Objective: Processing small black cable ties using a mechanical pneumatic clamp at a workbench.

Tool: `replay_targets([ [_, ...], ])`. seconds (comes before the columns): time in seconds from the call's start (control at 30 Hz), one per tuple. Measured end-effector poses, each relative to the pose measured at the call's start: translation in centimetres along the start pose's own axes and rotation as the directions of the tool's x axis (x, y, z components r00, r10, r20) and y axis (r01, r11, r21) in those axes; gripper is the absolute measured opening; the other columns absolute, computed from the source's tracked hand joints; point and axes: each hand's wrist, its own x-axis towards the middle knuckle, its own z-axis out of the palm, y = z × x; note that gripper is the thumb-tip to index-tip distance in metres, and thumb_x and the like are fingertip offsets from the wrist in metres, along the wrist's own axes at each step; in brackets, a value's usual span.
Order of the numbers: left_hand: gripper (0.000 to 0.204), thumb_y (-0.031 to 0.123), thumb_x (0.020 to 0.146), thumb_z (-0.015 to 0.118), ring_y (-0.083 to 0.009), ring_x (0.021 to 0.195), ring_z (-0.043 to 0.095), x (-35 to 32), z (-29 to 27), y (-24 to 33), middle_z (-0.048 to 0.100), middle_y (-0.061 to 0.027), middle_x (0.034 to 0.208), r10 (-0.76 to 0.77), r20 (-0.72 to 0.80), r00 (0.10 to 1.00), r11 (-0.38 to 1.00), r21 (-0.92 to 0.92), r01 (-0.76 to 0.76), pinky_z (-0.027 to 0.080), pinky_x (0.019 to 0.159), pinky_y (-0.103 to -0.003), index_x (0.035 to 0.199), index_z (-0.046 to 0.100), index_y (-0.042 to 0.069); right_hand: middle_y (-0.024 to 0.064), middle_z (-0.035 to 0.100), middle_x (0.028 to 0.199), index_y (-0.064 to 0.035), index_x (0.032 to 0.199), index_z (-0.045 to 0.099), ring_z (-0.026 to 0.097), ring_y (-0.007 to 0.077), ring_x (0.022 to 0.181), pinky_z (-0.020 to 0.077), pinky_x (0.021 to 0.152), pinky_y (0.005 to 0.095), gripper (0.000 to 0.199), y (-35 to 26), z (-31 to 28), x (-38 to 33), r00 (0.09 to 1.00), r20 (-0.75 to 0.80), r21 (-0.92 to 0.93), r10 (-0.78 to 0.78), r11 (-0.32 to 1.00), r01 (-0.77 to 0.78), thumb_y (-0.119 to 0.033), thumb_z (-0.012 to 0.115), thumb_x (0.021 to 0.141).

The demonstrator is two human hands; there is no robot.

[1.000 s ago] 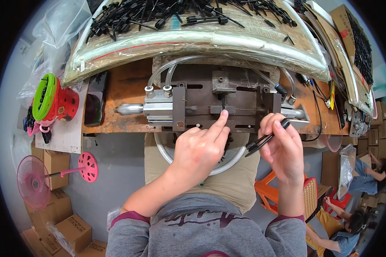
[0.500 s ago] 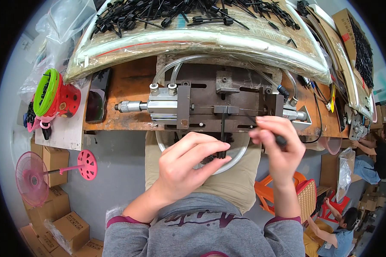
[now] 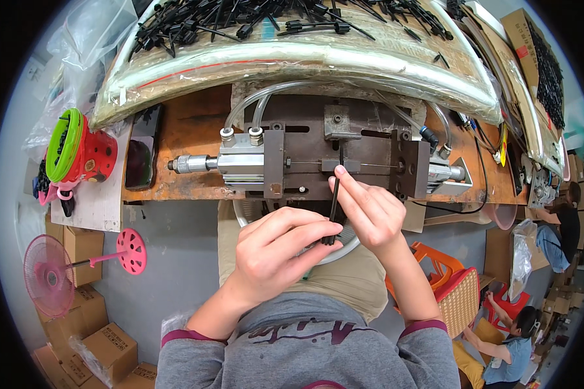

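Workbench fixture (image 3: 344, 162) above; black strip (image 3: 334, 206) pinched (both hands' grip).

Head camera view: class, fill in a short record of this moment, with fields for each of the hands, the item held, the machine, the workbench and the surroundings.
Left hand: left hand pinches the lower end of the black strip.
Right hand: right hand grips the same strip higher up with fingertips.
Item held: thin, black, roughly upright, its top at the machine's middle.
Machine: metal press fixture with clear hoses, on a brown workbench.
Workbench top: pile of black strips on a plastic-wrapped tray.
Surroundings: pink fan, cardboard boxes, orange stool.
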Motion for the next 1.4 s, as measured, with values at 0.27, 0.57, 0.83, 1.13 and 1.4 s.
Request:
replay_targets([
  [0.27,0.028,0.004,0.066,0.082,-0.0203,0.075,0.067,-0.4,-0.2,-0.4,0.067,-0.0067,0.087,-0.017,-0.002,1.000,1.000,0.011,0.017,0.054,0.062,-0.030,0.092,0.073,0.004,0.0100,0.068,0.123,-0.0030,0.110,0.071,0.055,0.0121,0.054,0.0428,0.053,0.0228,0.040,-1.3,-3.5,2.0,0.930,0.324,0.046,0.176,0.978,-0.201,-0.011,0.073,0.072],
  [0.57,0.025,-0.005,0.073,0.080,-0.0187,0.085,0.069,-0.7,-0.6,0.4,0.066,-0.0123,0.100,-0.313,0.046,0.949,0.876,-0.373,0.307,0.061,0.072,-0.028,0.096,0.069,-0.002,0.0163,0.069,0.116,-0.0003,0.097,0.071,0.067,0.0213,0.076,0.0535,0.064,0.0289,0.032,-1.6,-4.1,1.5,0.947,0.209,0.315,0.245,0.900,-0.302,-0.007,0.083,0.067],
  [0.83,0.035,-0.001,0.095,0.059,-0.0122,0.092,0.063,-1.2,-0.5,1.2,0.063,-0.0093,0.099,-0.538,0.190,0.821,0.456,-0.754,0.473,0.052,0.072,-0.023,0.128,0.049,-0.001,0.0172,0.068,0.116,0.0003,0.094,0.073,0.071,0.0281,0.093,0.0584,0.076,0.0331,0.035,-4.7,-5.6,0.5,0.848,0.187,0.719,0.497,0.519,-0.462,-0.007,0.087,0.063],
  [1.13,0.018,0.001,0.088,0.069,-0.0107,0.075,0.067,-1.7,-1.9,2.9,0.073,-0.0090,0.085,-0.522,0.188,0.832,0.733,-0.399,0.551,0.052,0.066,-0.023,0.105,0.072,-0.003,0.0192,0.062,0.119,0.0041,0.107,0.067,0.059,0.0200,0.100,0.0487,0.083,0.0323,0.040,-6.2,-4.5,1.9,0.682,0.367,0.899,0.633,-0.052,-0.435,-0.013,0.083,0.075],
  [1.4,0.015,-0.002,0.083,0.071,-0.0145,0.062,0.067,-2.0,-6.4,3.9,0.071,-0.0101,0.075,-0.341,-0.116,0.933,0.940,-0.034,0.339,0.051,0.054,-0.026,0.098,0.073,-0.005,0.0080,0.067,0.086,0.0044,0.090,0.069,0.054,0.0066,0.062,0.0406,0.052,0.0190,0.011,-5.9,-2.9,11.1,0.612,0.417,0.839,0.671,-0.025,-0.544,-0.006,0.065,0.093],
])
